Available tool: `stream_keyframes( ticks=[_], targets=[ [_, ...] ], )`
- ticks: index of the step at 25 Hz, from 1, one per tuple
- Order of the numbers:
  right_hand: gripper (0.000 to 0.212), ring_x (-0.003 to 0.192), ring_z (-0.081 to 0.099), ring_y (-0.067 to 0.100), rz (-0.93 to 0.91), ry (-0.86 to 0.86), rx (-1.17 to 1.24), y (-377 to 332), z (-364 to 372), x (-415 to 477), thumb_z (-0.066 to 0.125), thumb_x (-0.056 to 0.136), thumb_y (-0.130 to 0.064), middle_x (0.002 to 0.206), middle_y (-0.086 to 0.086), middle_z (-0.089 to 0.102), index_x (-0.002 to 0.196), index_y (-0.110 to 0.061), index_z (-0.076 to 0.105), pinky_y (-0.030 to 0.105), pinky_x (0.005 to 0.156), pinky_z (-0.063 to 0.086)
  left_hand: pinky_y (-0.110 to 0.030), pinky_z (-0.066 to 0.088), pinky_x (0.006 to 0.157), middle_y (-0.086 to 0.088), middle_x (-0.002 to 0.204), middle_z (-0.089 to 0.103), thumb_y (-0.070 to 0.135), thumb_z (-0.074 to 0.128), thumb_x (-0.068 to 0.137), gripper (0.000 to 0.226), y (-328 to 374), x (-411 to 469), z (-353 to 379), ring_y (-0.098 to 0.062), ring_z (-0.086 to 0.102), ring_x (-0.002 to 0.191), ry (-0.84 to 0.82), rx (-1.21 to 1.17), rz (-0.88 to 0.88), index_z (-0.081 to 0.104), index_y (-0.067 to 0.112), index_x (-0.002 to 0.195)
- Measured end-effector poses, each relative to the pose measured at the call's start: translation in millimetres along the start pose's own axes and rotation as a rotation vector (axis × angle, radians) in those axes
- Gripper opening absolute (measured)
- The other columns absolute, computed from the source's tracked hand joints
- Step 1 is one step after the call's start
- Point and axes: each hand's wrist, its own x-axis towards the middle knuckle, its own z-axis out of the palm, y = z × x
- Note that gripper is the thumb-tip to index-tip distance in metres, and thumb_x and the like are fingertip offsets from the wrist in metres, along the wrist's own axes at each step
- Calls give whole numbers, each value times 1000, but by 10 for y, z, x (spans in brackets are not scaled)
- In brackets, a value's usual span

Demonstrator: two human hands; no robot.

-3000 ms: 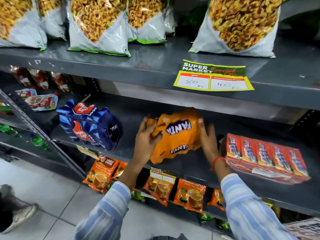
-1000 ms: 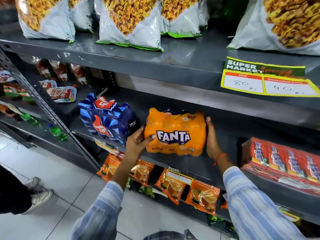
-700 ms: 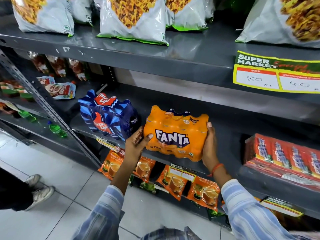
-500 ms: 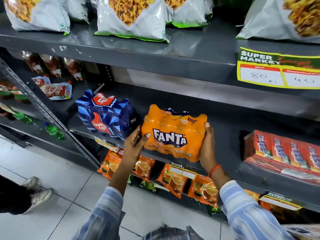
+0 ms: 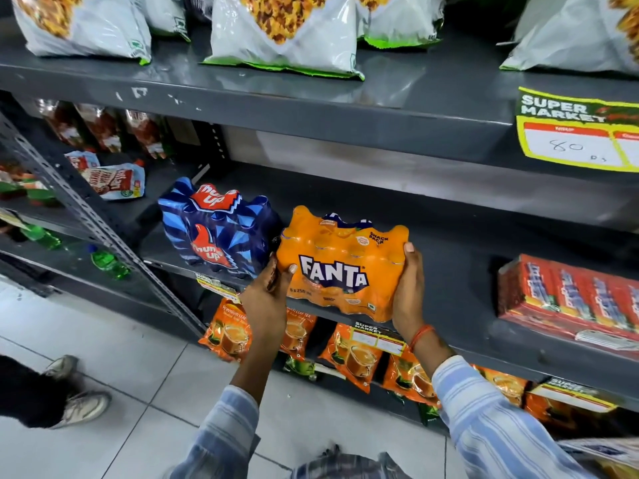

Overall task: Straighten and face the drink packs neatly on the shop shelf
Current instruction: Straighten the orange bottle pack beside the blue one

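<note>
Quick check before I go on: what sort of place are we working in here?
Very likely a supermarket aisle: grey metal shelving stocked with a Fanta pack, snack bags, and a handwritten "Super Market" price tag.

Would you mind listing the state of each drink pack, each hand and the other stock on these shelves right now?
Fanta pack: upright, logo facing out, at the shelf's front edge, gripped at both ends.
Left hand: gripping the pack's left end.
Right hand: gripping its right end.
Thums Up pack: upright, angled, beside the Fanta.
Red carton pack: lying flat, untouched.
Snack bags: standing on the top shelf.
</note>
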Motion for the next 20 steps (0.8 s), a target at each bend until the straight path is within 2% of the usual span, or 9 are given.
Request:
stream_keyframes(
  ticks=[3,6,8,10,12,14,16,18,20],
  targets=[
    [75,106,65,28,-12,8,-4,-7,45,-19,43,69,-77,126,8,61,129,-32,45,54,87,55,-33,54,86,-14,107,72,26,65,84,37,38,23,-29,-25,67,99,10,1,-5,64,4,113],
    [78,105,66,27,-4,5,-19,-15,37,-20,43,68,-76,127,8,61,131,-30,44,50,85,56,-31,52,77,-15,100,74,27,66,83,34,75,22,-40,-27,68,90,63,164,69,67,4,108],
    [72,106,65,25,-17,-14,-42,-18,3,-32,41,75,-73,129,7,59,133,-30,43,45,83,57,-31,51,74,-15,101,74,29,67,82,36,92,21,-61,-29,69,90,89,245,92,67,5,109],
    [57,111,60,20,-70,-10,-80,-58,-25,-61,36,90,-60,134,4,54,137,-28,39,38,85,55,-33,51,86,-15,118,67,33,66,82,48,142,-15,-65,-30,64,106,88,276,127,59,7,121],
    [46,118,50,13,-171,57,-167,-156,-104,-83,33,98,-46,136,-2,47,138,-24,38,34,95,46,-35,43,99,-13,143,47,34,64,84,64,289,-129,13,-29,47,129,66,250,160,40,10,137],
    [41,124,42,10,-309,131,-300,-284,-236,-62,37,100,-35,136,-4,45,137,-20,41,30,103,36,-37,41,102,-10,152,33,38,60,86,70,508,-286,172,-29,36,137,48,213,253,27,14,143],
    [39,129,41,15,-437,168,-435,-384,-472,-15,42,98,-29,139,3,46,135,-16,43,30,107,34,-30,37,106,-10,153,32,42,54,87,70,746,-469,424,-26,33,139,9,162,360,26,14,144],
    [40,130,42,20,-528,181,-540,-463,-742,4,47,96,-27,138,8,48,133,-13,45,32,108,35,-12,25,110,-10,152,33,42,52,87,68,942,-642,702,-21,31,141,-36,141,451,29,10,142],
    [41,127,44,23,-601,187,-648,-555,-1068,-24,49,93,-25,136,12,49,132,-10,47,30,107,35,-9,20,111,-11,152,33,39,54,88,66,1129,-855,1022,-19,29,141,-85,147,522,31,7,141]
  ],
)
